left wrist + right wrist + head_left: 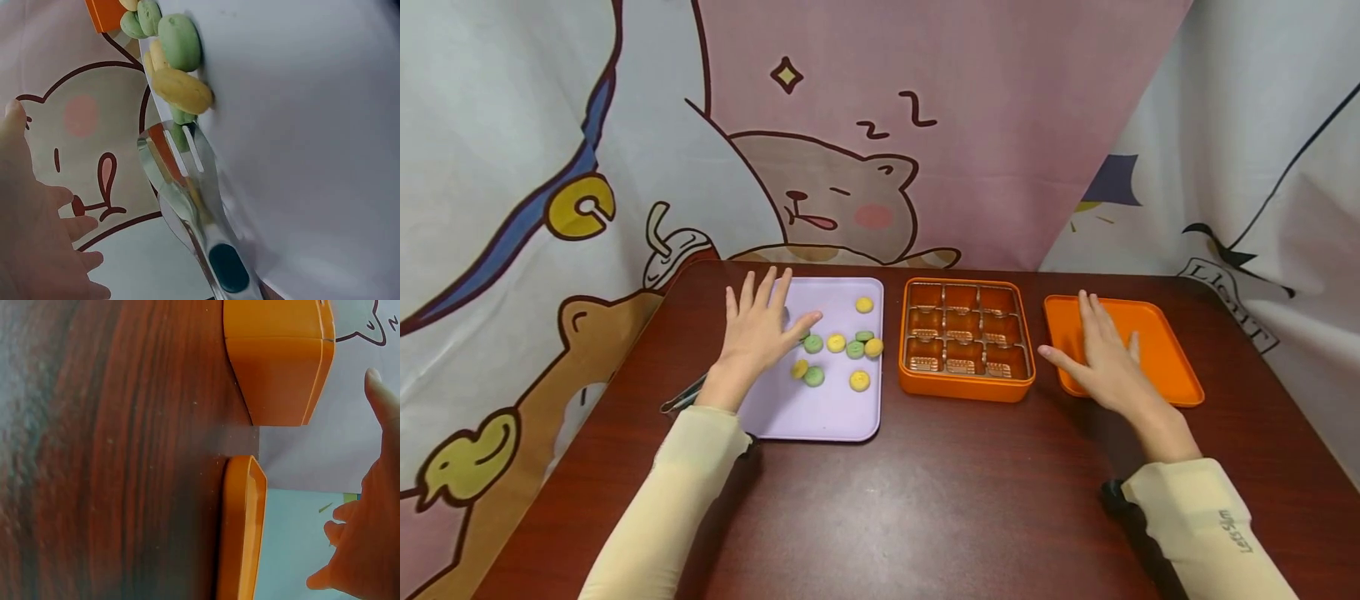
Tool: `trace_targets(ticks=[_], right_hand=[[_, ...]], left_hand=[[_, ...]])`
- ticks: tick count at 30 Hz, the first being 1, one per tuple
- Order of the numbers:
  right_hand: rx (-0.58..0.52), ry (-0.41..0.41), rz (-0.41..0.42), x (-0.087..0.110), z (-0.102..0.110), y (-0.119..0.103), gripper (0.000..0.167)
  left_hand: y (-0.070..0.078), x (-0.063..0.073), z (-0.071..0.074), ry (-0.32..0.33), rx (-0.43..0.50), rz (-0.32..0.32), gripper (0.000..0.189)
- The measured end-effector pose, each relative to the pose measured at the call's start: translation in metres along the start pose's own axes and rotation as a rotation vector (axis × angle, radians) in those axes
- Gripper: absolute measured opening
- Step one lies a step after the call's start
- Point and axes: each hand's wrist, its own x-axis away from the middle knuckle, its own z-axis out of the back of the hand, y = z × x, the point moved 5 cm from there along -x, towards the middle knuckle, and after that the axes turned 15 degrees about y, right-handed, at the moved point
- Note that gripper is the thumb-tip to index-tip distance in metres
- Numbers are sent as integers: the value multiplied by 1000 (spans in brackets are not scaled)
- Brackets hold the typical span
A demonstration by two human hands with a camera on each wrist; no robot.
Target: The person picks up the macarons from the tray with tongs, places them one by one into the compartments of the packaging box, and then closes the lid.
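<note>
Holding the left hand (756, 329) and the right hand (1105, 362) well apart above a dark brown worktop (925, 492), fingers straightened on each. Spreading the left over the left part of a lavender tray (820, 421), thumb out toward small round yellow pieces (860, 381) and green pieces (814, 377). Scattered across the tray's middle and right, with one yellow at the right rim. Showing, in the left wrist view, metal tongs (212, 228) with a teal inset on the handle, lying at the tray's left side, slotted head toward the pieces; touching the nearest green one or just apart, cannot tell. Hovering with the right over a shallow orange tray (1172, 375), thumb stretched toward an orange box (966, 387). Standing between the two trays, divided inside into nine compartments in three rows of three. Wearing cream sleeves (700, 450), with black bands (1116, 497) partly visible at the wrists. Hanging behind, a curtain (1000, 133) printed with a sleeping cartoon bear (850, 200).
</note>
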Motion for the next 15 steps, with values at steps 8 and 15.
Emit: trace_targets(ticks=[8,15], right_hand=[[-54,0,39,1,-3,-2,101],[-83,-15,41,3,-5,-4,100]], left_hand=[[-13,7,0,-6,11,19,93],[-24,13,3,0,8,32,92]])
